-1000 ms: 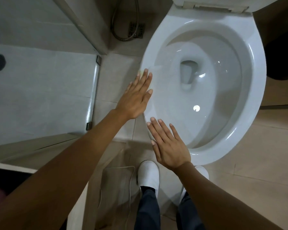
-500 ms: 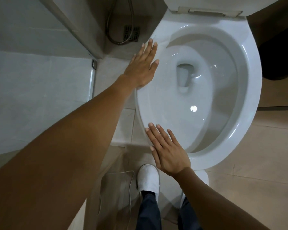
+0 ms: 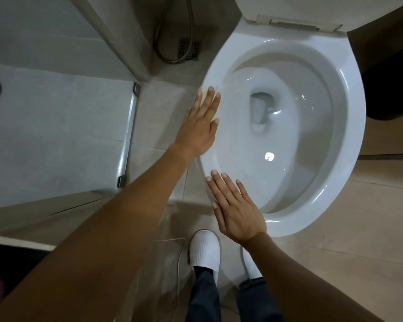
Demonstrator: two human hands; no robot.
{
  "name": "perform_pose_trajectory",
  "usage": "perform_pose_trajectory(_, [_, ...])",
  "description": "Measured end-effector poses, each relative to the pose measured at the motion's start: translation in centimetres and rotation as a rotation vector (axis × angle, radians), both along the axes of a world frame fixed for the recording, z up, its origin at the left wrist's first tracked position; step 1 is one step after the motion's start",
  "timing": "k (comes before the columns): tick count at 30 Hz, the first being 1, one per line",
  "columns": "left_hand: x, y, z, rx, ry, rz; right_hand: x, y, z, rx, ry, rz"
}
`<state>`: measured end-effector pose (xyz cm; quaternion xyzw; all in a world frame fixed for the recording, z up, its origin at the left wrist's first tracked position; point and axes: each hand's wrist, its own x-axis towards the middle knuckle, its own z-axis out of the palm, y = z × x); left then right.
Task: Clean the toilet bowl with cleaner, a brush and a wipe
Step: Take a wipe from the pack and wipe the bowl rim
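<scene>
Left hand [image 3: 199, 126] flat, fingers straight, pressing a pale wipe [image 3: 204, 92], mostly hidden beneath, onto the white ceramic toilet bowl [image 3: 349, 140] rim. Right hand [image 3: 236, 209] spread on near rim.

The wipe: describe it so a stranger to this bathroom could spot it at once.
Start at the white toilet bowl and follow its rim to the side nearest the shower glass. The left hand lies flat there, and the wipe peeks out under its fingertips, a small pale yellowish pad against white porcelain.

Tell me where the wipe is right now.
In the head view, the wipe lies under the left hand's fingers, pressed on the toilet rim's left side.
</scene>
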<state>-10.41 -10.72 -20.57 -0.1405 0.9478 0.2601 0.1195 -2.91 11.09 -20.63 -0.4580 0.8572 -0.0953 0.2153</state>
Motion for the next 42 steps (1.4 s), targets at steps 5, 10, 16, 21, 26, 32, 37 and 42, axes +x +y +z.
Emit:
perform_pose_trajectory(5, [2.8,1.6,0.1,0.027,-0.010,0.044,0.2,0.2,-0.3,-0.009,0.005,-0.004])
perform_pose_trajectory(10, [5.1,3.1,0.8,0.004,-0.001,0.093,0.2,0.3,-0.6,-0.019,-0.011,-0.012])
perform_pose_trajectory(16, [5.5,4.2,0.8,-0.184,0.047,0.149,0.2,0.1,-0.6,-0.039,-0.011,0.011])
perform_pose_trajectory(21, [4.7,4.2,0.1,-0.447,0.062,0.100,0.1,0.5,-0.8,-0.035,-0.002,0.021])
perform_pose_trajectory(26, [4.8,3.9,0.5,-0.508,0.104,0.080,0.2,0.4,-0.8,-0.046,0.001,0.034])
perform_pose_trajectory(32, [7.3,3.4,1.8,-0.452,0.231,0.170,0.0,0.4,-0.9,-0.082,0.014,0.016])
perform_pose_trajectory(37, [12.2,2.8,3.3,-0.644,0.374,0.328,-0.2,0.7,-1.1,-0.039,0.036,0.029])
perform_pose_trajectory(42, [18.9,2.2,6.2,-0.709,0.412,0.525,-0.5,0.8,-1.0,-0.025,0.015,0.047])
